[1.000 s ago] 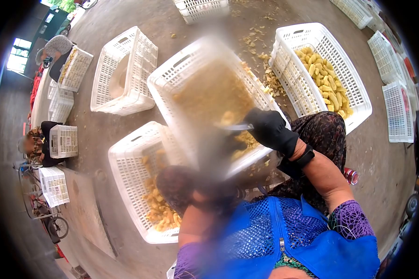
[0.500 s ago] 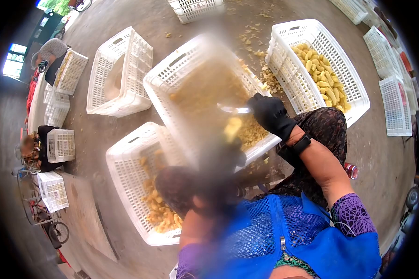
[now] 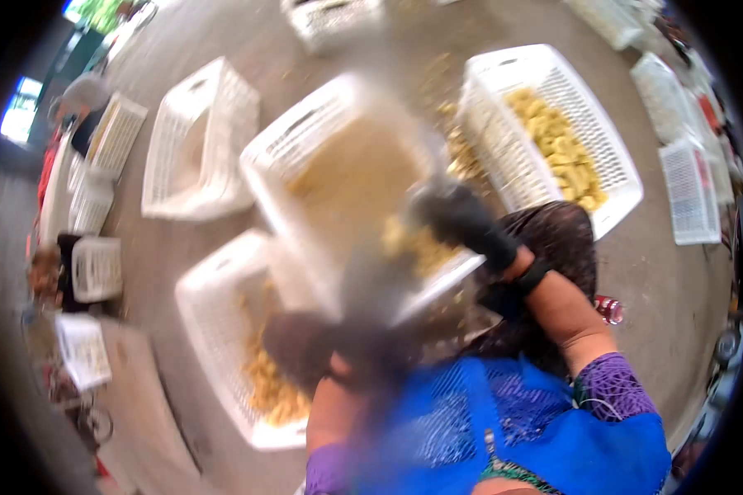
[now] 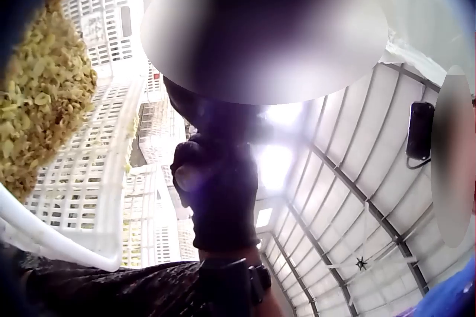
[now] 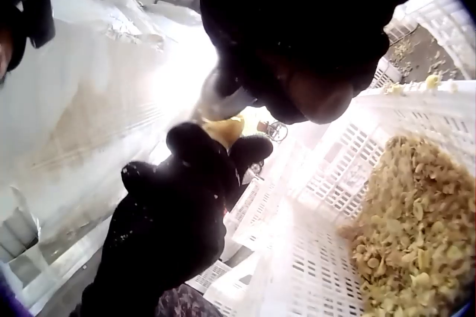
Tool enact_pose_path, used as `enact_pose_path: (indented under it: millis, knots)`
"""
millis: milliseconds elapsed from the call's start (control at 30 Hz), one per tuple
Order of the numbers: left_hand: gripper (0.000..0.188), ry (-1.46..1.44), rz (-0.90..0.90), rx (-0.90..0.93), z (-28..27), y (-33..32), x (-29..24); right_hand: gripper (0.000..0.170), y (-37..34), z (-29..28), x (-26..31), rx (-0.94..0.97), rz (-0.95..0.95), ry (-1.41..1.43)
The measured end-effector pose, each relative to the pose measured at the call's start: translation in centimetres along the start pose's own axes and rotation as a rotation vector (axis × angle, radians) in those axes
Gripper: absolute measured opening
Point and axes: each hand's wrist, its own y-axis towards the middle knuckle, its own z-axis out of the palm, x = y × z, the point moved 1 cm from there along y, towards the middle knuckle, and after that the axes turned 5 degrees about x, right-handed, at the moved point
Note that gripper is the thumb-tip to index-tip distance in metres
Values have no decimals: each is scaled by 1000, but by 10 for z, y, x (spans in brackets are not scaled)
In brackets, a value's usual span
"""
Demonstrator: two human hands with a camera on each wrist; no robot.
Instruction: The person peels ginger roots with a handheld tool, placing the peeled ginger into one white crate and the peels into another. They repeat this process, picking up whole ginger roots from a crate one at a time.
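In the head view my gloved right hand (image 3: 462, 219) is above a white crate (image 3: 301, 124) of peelings. It grips a knife (image 5: 223, 100), whose metal blade shows in the right wrist view right at a peeled yellow piece (image 5: 225, 130). My left hand (image 5: 175, 205), in a black glove, pinches that piece between thumb and fingers. A grey blur covers most of the left hand in the head view. Pale peelings (image 5: 416, 235) fill the crate's bottom below both hands. The left wrist view shows the right hand (image 4: 219, 191) from below, its blade hidden.
A crate (image 3: 491, 157) of peeled yellow pieces (image 3: 557, 148) stands at the right. Another crate (image 3: 210, 285) at the lower left holds rougher brownish-yellow pieces (image 3: 272, 388). Further left is a crate (image 3: 173, 157) with a pale round thing inside. A red can (image 3: 609, 310) lies beside my knee.
The head view has shifted slightly and blurred. My right hand has brought the knife from above the crate's middle in toward the yellow piece in my left hand.
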Motion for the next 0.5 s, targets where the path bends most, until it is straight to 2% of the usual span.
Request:
enact_pose_path:
  millis: [33, 67, 100, 133, 200, 233, 267, 300, 400, 433, 467, 500]
  knots:
    - [18, 156, -155, 21, 26, 0, 14, 21, -7, 1, -7, -47, 19, -82]
    - [20, -204, -224, -32, 41, -6, 36, 20, -8, 9, -5, -109, 184, 644]
    - [24, -29, -355, 42, 33, 3, 20, 21, -6, 14, -6, -180, 281, 1390]
    - [19, -169, -325, 29, 37, -1, 26, 21, 0, 7, -14, 18, 356, 425]
    - [4, -458, -565, 52, 15, 14, -25, 25, 1, -2, 4, 25, 426, 878]
    - [4, -469, -520, 67, 23, 13, -19, 27, 4, -11, 15, 104, 606, 806]
    - [5, -344, -338, 16, 31, 8, -3, 27, -1, -23, 28, 62, 537, 763]
    - [7, -219, -166, -41, 39, 3, 7, 29, -1, -11, 14, -7, 484, 720]
    - [6, -394, -172, -39, 47, -3, 19, 33, -1, 13, -9, -105, 441, 732]
    - [3, -186, -45, -51, 46, 0, 22, 34, -1, 12, -11, -129, 445, 784]
    - [3, -181, -27, -46, 46, -1, 24, 34, 0, 10, -12, -146, 437, 781]
    - [3, -496, -264, -96, 42, 2, 15, 35, 1, 5, -13, -158, 476, 743]
